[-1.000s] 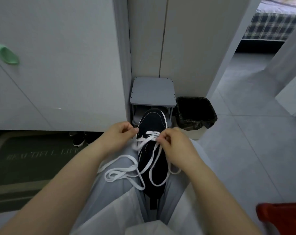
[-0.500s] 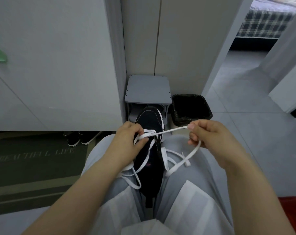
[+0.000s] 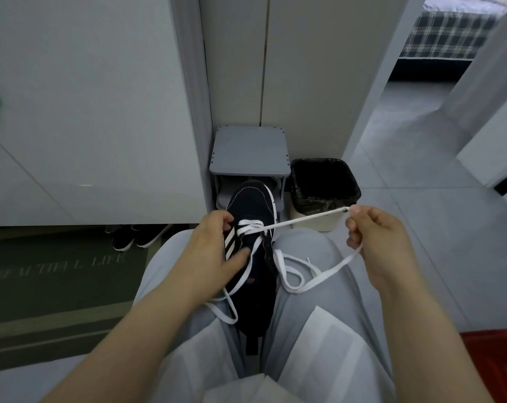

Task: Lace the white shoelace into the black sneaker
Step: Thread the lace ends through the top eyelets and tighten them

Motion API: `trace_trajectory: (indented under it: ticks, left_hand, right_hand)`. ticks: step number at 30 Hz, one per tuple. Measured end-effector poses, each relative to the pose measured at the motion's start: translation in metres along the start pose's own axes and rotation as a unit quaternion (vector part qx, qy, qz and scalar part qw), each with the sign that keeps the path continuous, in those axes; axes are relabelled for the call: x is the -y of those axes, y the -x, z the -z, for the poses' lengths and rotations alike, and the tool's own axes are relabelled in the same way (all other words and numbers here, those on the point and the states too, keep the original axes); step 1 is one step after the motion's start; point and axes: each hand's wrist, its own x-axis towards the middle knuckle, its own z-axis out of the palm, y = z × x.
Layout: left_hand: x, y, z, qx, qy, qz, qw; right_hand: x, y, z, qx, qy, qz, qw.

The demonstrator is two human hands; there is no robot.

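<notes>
The black sneaker [image 3: 253, 210] with white side stripes lies between my knees, toe pointing away. My left hand [image 3: 214, 251] grips its left side, thumb near the lower eyelets and fingers over the stripes. The white shoelace [image 3: 304, 220] crosses the lowest eyelets; one end runs taut to the right into my right hand [image 3: 374, 237], which pinches it between thumb and forefinger. The slack falls from that hand in a loop over my right thigh. The other end trails over my left thigh.
A small grey stool [image 3: 249, 154] stands against the wall just past the toe, with a black-lined waste bin [image 3: 324, 181] to its right. A dark doormat [image 3: 57, 274] and a pair of shoes [image 3: 139, 237] lie at left. A red object [image 3: 496, 359] sits at lower right.
My right hand has pulled the lace end out to the right and drawn it taut. My left hand has shifted from the eyelets down onto the sneaker's side.
</notes>
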Motion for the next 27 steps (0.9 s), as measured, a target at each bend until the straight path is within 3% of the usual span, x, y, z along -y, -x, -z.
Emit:
trace_trajectory:
  ticks: [3,6,8,11,15,18,21,27]
  left_hand:
    - [-0.003,0.02,-0.001,0.094,-0.127,-0.008,0.987]
    - [-0.001,0.032,-0.005,0.14,-0.279,-0.018,0.95]
    - [0.003,0.033,-0.004,0.141,-0.276,-0.003,0.951]
    - [0.008,0.028,0.008,0.163,-0.172,0.052,0.97]
    - [0.012,0.015,0.04,0.085,-0.093,0.031,0.992]
    - [0.017,0.003,0.06,-0.022,-0.012,0.043,0.999]
    - [0.019,-0.006,0.064,-0.048,-0.018,0.056,0.997]
    - [0.022,-0.012,0.036,-0.01,-0.159,0.061,0.985]
  right_hand:
    - [-0.013,0.0,0.0,-0.004,0.13,0.051,0.99]
    - [-0.019,0.006,0.002,-0.025,0.352,0.175,0.919]
    - [-0.014,0.013,0.0,0.01,0.413,0.204,0.887]
    - [-0.009,0.024,-0.013,0.107,0.497,0.118,0.853]
    - [-0.012,0.028,-0.013,0.176,0.481,0.078,0.855]
    - [-0.009,0.027,-0.01,0.204,0.394,0.074,0.893]
    - [-0.005,0.027,-0.017,0.179,0.305,0.099,0.93]
    - [-0.007,0.021,-0.043,0.201,0.377,0.178,0.886]
